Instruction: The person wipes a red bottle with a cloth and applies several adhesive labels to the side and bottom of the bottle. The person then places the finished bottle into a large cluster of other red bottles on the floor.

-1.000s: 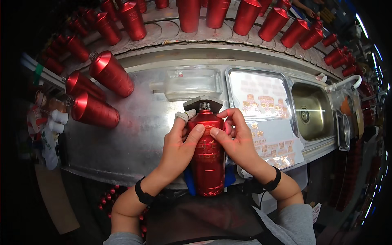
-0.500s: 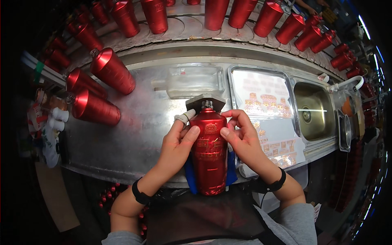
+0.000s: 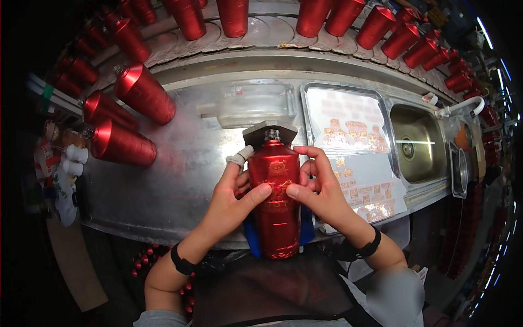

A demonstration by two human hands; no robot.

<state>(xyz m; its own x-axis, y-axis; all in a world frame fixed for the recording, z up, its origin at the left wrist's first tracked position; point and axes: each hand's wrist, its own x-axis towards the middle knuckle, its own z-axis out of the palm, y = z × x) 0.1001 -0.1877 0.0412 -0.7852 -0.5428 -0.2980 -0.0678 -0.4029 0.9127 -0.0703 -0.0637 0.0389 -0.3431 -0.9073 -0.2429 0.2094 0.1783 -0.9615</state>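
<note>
In the head view, the red bottle (image 3: 279, 215) is at the near edge of the desk (image 3: 152, 201), in front of the person's body, neck pointing away. The left hand (image 3: 227, 203) and right hand (image 3: 322, 201) hold it from either side, thumbs close together on its front, other fingers bent along its flanks. That grip probably steadies it evenly while the thumbs press on the raised gold marking. The left forefinger wears a white wrap (image 3: 238, 157), perhaps for protection. Blue material (image 3: 253, 235) shows at both sides of the bottle, probably padding it; a grey block (image 3: 255, 132) sits behind the neck, perhaps as a stop, though contact is unclear.

Gold-printed sheets (image 3: 348, 122) lie right, partly in a tray (image 3: 311, 89), seemingly for easy reach. Three bottles (image 3: 146, 94) stand left, beside the belt (image 3: 267, 37).
</note>
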